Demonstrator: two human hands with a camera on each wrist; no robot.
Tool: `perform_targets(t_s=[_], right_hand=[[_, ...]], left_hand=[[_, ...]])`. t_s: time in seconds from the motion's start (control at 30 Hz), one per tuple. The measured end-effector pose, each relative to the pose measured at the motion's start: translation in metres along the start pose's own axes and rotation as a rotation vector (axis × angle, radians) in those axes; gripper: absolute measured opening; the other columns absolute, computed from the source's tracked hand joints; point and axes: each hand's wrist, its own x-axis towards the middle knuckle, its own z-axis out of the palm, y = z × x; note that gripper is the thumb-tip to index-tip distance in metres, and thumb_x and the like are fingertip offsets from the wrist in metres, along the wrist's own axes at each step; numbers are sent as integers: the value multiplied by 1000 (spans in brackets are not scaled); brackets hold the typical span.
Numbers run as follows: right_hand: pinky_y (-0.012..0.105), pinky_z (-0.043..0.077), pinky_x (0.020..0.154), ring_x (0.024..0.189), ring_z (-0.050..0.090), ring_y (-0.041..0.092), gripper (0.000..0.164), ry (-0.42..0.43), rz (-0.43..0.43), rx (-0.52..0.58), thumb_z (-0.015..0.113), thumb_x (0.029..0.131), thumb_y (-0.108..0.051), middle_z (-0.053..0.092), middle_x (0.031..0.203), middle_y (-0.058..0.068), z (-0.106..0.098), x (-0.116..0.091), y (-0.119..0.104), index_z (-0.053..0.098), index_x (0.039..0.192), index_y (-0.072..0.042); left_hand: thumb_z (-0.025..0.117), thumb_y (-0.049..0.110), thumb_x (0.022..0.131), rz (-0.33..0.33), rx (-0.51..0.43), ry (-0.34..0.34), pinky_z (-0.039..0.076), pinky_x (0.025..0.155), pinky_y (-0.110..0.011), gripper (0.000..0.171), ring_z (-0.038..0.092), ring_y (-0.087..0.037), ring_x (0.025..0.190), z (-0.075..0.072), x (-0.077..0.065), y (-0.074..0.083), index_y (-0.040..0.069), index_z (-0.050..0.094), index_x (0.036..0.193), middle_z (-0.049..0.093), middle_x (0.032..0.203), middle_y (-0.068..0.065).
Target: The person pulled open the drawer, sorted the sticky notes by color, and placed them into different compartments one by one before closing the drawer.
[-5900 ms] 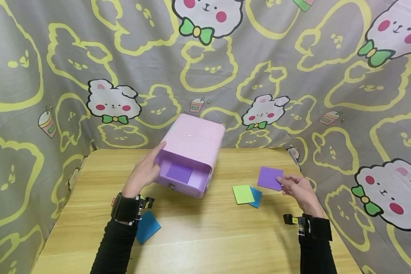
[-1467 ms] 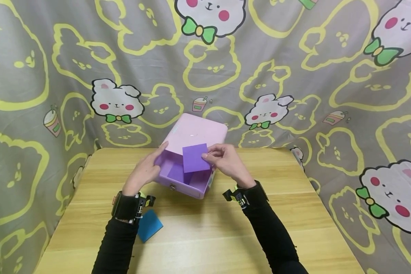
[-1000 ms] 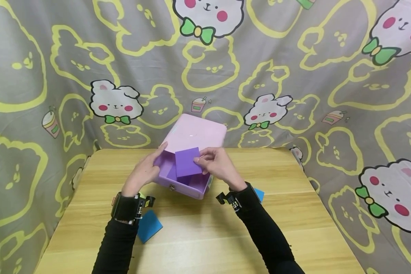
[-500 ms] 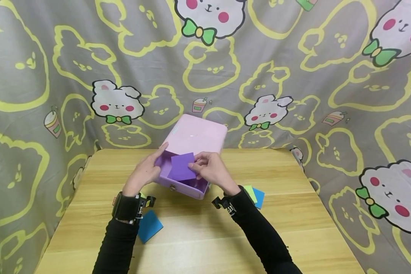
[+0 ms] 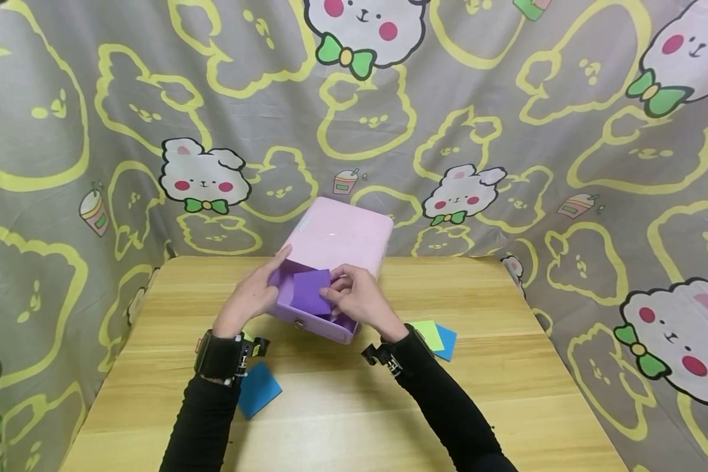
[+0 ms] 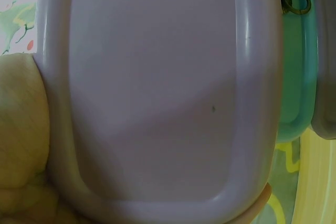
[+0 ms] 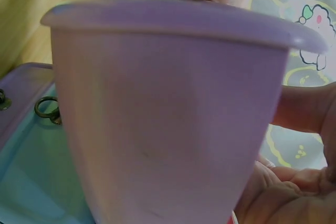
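A pink-topped drawer cabinet (image 5: 339, 231) stands at the back of the table with its lilac top drawer (image 5: 321, 326) pulled out. My left hand (image 5: 244, 303) grips the left side of that drawer, its index finger reaching to the edge of the cabinet's top. In the left wrist view the lilac drawer (image 6: 157, 77) fills the middle. My right hand (image 5: 362, 300) pinches a purple square (image 5: 311, 292) by its right edge, low in the drawer opening. The drawer hides this square in the right wrist view, where a teal drawer (image 7: 47, 171) shows below it.
A blue square (image 5: 258, 391) lies on the wooden table (image 5: 336, 413) beside my left forearm. Right of my right wrist, a lime green square (image 5: 429, 334) partly covers another blue square (image 5: 446, 343). A patterned curtain (image 5: 283, 216) hangs close behind the cabinet.
My right hand has brought the purple square from the table's right side over the open drawer, then lowered it into the opening. The other purple square seen there earlier is now covered. My left hand stays put.
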Motion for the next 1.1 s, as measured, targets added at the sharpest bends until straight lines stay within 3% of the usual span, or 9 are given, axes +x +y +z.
perform_targets(t_s=[0.37,0.67,0.83,1.1], right_hand=[[34,61,55,53,64,12,43,-22,-14,10,71,90,1,72,91,27,6,1,8,52,129,2],[33,62,58,60,71,16,39,-39,-30,-11,69,91,1,75,92,26,10,0,9,54,127,0],[31,62,59,67,75,23,38,-23,-61,-56,69,91,1,76,91,24,12,0,10,56,126,1],[22,58,63,70,75,17,39,17,-119,-219,72,90,-4,78,90,17,13,-1,12,58,126,-2]], left_hand=[[44,-1,85,0,6,-5,44,105,-65,90,42,-45,142,1,1,-1,32,15,163,22,169,-16],[44,-1,85,-2,1,-5,38,110,-70,91,34,-49,148,1,2,-2,32,14,164,21,169,-17],[44,-1,85,-7,4,2,41,108,-68,90,37,-47,147,1,2,-2,32,15,163,22,169,-16],[43,-2,84,-6,3,6,34,113,-71,91,30,-49,150,2,3,-3,32,15,163,22,169,-17]])
